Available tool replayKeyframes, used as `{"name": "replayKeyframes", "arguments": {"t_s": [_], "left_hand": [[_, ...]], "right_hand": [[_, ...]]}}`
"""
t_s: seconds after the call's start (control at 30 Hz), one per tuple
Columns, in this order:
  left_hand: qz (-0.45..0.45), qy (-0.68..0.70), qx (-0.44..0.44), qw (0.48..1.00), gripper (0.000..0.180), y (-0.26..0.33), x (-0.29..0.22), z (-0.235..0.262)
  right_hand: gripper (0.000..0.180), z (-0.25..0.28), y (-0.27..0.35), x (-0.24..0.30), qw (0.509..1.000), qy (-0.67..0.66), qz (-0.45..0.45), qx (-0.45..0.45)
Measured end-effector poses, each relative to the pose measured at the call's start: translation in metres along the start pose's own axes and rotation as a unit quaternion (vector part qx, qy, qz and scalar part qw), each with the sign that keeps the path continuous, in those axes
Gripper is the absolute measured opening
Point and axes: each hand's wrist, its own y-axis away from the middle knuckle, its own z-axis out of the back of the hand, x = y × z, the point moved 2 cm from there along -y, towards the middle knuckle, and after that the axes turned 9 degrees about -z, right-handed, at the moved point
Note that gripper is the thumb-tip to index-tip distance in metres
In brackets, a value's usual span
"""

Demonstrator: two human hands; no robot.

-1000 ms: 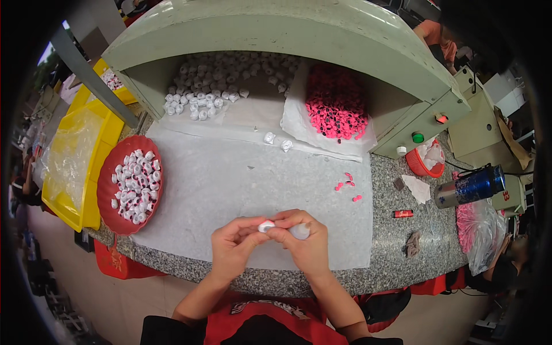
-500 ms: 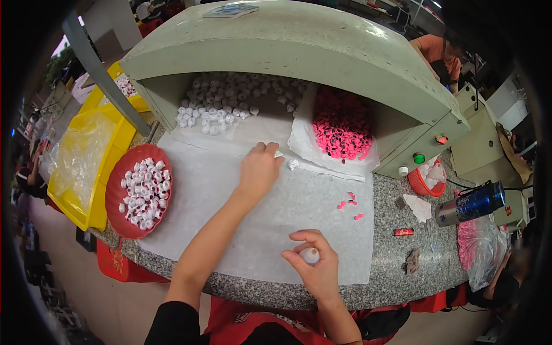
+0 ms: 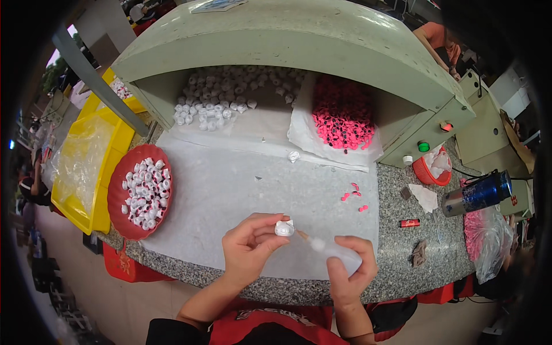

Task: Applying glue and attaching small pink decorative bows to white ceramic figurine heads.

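Observation:
Over the front of the white paper sheet (image 3: 201, 218), my left hand (image 3: 246, 248) pinches a small rounded white piece (image 3: 284, 228) between thumb and fingers. My right hand (image 3: 352, 283) is wrapped round a translucent squeeze bottle (image 3: 341, 256), tilted so its thin nozzle points at the white piece. Whether the tip touches it, I cannot tell. Farther back, a single white piece (image 3: 294, 156) lies on the paper. A few small pink pieces (image 3: 355, 187) are to the right. At left, a red scalloped dish (image 3: 117, 210) holds many white pieces with dark pink parts.
A pale green metal hood (image 3: 276, 52) arches over heaps of white pieces (image 3: 215, 98) and pink pieces (image 3: 344, 126). Yellow trays (image 3: 109, 184) stand left. A red basket (image 3: 424, 171), a blue metal flask (image 3: 480, 192) and a plastic bag (image 3: 494, 241) sit right. Another person (image 3: 437, 40) is behind.
My left hand has come back from beside the hood toward me, now with a white piece in it. My right hand has moved right and tipped the bottle's nozzle toward that piece.

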Motion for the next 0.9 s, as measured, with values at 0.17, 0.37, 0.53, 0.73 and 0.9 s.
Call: {"name": "replayKeyframes", "arguments": {"t_s": [0.17,0.37,0.53,0.73,0.9], "left_hand": [[-0.064,-0.040,-0.026,0.997,0.032,0.004,-0.006,-0.003],[-0.066,-0.045,-0.027,0.996,0.030,0.006,-0.009,-0.002],[-0.089,-0.068,-0.005,0.994,0.031,0.007,-0.010,-0.003],[-0.101,-0.117,0.009,0.988,0.030,0.005,-0.012,-0.004],[-0.111,-0.155,0.011,0.982,0.029,0.004,-0.015,-0.003]], "right_hand": [[0.026,-0.004,0.010,0.020,0.958,0.139,0.250,0.028],[0.021,-0.006,0.015,0.018,0.967,0.150,0.207,0.018],[0.024,-0.005,0.010,0.020,0.956,0.153,0.249,0.026],[0.022,-0.007,0.007,0.026,0.947,0.164,0.271,0.043],[0.023,-0.005,0.005,0.030,0.949,0.162,0.263,0.067]]}}
